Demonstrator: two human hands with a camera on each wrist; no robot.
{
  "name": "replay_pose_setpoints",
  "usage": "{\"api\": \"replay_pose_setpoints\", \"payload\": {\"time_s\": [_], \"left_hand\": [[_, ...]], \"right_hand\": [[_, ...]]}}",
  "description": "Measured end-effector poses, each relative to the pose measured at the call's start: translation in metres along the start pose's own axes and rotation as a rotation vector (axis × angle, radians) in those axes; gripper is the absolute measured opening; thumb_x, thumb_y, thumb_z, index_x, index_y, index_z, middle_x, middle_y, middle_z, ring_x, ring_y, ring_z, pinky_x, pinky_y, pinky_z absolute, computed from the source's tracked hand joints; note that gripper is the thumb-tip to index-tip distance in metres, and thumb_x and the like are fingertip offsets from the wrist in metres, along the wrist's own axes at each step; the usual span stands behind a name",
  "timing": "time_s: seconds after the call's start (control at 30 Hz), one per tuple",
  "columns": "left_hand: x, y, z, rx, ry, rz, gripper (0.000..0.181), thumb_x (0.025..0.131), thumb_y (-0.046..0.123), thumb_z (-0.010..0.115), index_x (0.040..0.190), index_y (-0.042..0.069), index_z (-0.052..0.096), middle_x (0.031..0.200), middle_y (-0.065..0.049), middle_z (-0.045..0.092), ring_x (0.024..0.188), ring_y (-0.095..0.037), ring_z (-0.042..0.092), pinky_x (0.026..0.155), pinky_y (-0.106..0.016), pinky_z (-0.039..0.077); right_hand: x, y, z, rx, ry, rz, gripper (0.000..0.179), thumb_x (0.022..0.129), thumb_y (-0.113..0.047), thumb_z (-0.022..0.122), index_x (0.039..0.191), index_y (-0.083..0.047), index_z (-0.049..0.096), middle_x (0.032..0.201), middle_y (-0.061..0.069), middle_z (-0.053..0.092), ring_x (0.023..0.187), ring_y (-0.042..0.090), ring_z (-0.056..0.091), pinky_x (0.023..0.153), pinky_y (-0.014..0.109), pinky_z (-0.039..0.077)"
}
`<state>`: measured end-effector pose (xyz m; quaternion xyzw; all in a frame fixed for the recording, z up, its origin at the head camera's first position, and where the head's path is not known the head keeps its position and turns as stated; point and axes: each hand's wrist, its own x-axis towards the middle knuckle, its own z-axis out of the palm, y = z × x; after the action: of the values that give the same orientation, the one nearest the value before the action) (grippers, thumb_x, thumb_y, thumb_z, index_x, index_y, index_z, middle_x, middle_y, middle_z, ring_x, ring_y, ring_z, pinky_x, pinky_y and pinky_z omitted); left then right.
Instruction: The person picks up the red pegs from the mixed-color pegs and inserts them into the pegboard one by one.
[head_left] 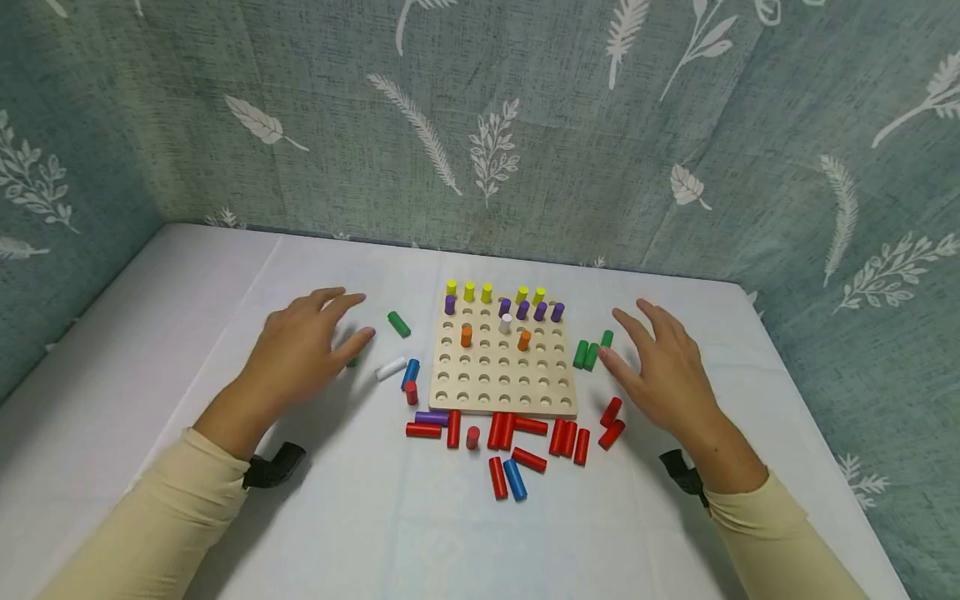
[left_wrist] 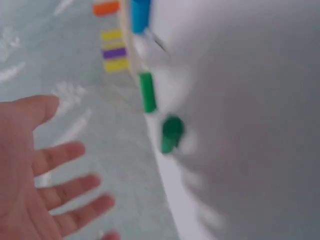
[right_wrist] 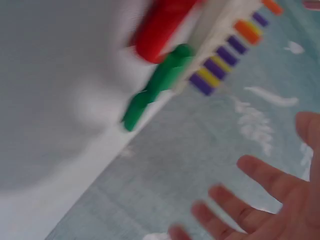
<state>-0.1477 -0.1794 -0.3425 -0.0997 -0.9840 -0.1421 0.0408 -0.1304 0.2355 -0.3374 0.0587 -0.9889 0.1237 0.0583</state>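
Note:
My left hand (head_left: 300, 346) hovers left of a wooden pegboard (head_left: 495, 400), fingers spread and holding nothing. Beneath it a green peg (left_wrist: 172, 132) is partly hidden in the head view; another green peg (head_left: 399, 324) lies nearer the board. My right hand (head_left: 663, 371) is held over the table at the board's right, fingers apart and palm bare. Close to its fingertips lie several green pegs (head_left: 591, 357). The board carries yellow pegs (head_left: 487, 292) along the back, purple pegs (head_left: 522, 310) in front of them, one white peg (head_left: 506, 322) and two orange pegs (head_left: 524, 340).
Many red pegs (head_left: 529, 459) lie scattered before the board, with a blue peg (head_left: 515, 479) and a purple peg (head_left: 432, 417) among them. A loose white peg (head_left: 390, 369) and a blue peg (head_left: 410, 373) lie left. A patterned cloth (head_left: 480, 125) hangs behind the white table (head_left: 420, 542).

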Motion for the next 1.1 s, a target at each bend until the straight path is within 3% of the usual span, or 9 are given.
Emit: {"api": "replay_pose_setpoints", "payload": {"time_s": [0.1,0.2,0.3,0.4,0.63,0.87,1.1], "left_hand": [[0.0,0.02,0.001,-0.046,0.035,0.067,0.042,0.099,0.037,0.061,0.132,0.012,0.062,0.132,-0.018,0.061,0.122,-0.04,0.058,0.097,-0.061,0.045],[-0.003,0.038,0.006,-0.08,0.035,0.125,0.034,0.097,0.034,0.064,0.124,0.012,0.067,0.121,-0.013,0.066,0.114,-0.035,0.063,0.094,-0.055,0.049],[-0.008,0.052,0.013,-0.093,0.004,0.163,0.033,0.095,0.033,0.067,0.121,0.014,0.069,0.119,-0.011,0.067,0.111,-0.032,0.065,0.095,-0.052,0.05],[-0.012,0.06,0.019,-0.088,-0.034,0.184,0.034,0.093,0.036,0.069,0.12,0.015,0.07,0.121,-0.011,0.067,0.11,-0.03,0.066,0.094,-0.051,0.052],[-0.017,0.064,0.031,-0.083,-0.087,0.255,0.032,0.089,0.039,0.074,0.114,0.019,0.071,0.111,-0.004,0.066,0.087,-0.02,0.065,0.08,-0.04,0.056],[-0.02,0.065,0.039,-0.069,-0.106,0.33,0.032,0.084,0.035,0.08,0.111,0.021,0.071,0.102,-0.001,0.064,0.071,-0.011,0.051,0.064,-0.026,0.042],[-0.02,0.067,0.042,-0.05,-0.129,0.311,0.033,0.083,0.033,0.082,0.111,0.021,0.072,0.102,-0.001,0.063,0.072,-0.011,0.05,0.064,-0.026,0.041]], "right_hand": [[-0.002,-0.012,-0.003,0.119,0.081,-0.023,0.048,0.097,-0.032,0.063,0.141,-0.012,0.055,0.145,0.019,0.048,0.136,0.039,0.042,0.107,0.063,0.039],[-0.004,-0.025,-0.007,0.229,0.154,-0.08,0.034,0.098,-0.026,0.063,0.128,-0.01,0.063,0.123,0.012,0.062,0.114,0.03,0.057,0.093,0.053,0.052],[-0.008,-0.035,-0.009,0.304,0.191,-0.141,0.025,0.098,-0.021,0.063,0.119,-0.009,0.067,0.103,0.007,0.067,0.092,0.02,0.059,0.079,0.042,0.055],[-0.013,-0.043,-0.01,0.342,0.183,-0.192,0.02,0.097,-0.019,0.064,0.114,-0.009,0.068,0.092,0.002,0.067,0.081,0.014,0.056,0.071,0.035,0.053],[-0.025,-0.058,-0.005,0.356,0.101,-0.303,0.017,0.094,-0.016,0.068,0.11,-0.01,0.07,0.088,-0.003,0.065,0.077,0.01,0.054,0.067,0.031,0.053],[-0.036,-0.07,0.003,0.355,0.026,-0.345,0.018,0.092,-0.018,0.071,0.109,-0.012,0.072,0.089,-0.007,0.065,0.079,0.008,0.056,0.067,0.025,0.052],[-0.04,-0.078,0.008,0.358,-0.007,-0.376,0.014,0.093,-0.019,0.071,0.106,-0.014,0.073,0.091,-0.009,0.066,0.078,0.004,0.056,0.067,0.021,0.051]]}}
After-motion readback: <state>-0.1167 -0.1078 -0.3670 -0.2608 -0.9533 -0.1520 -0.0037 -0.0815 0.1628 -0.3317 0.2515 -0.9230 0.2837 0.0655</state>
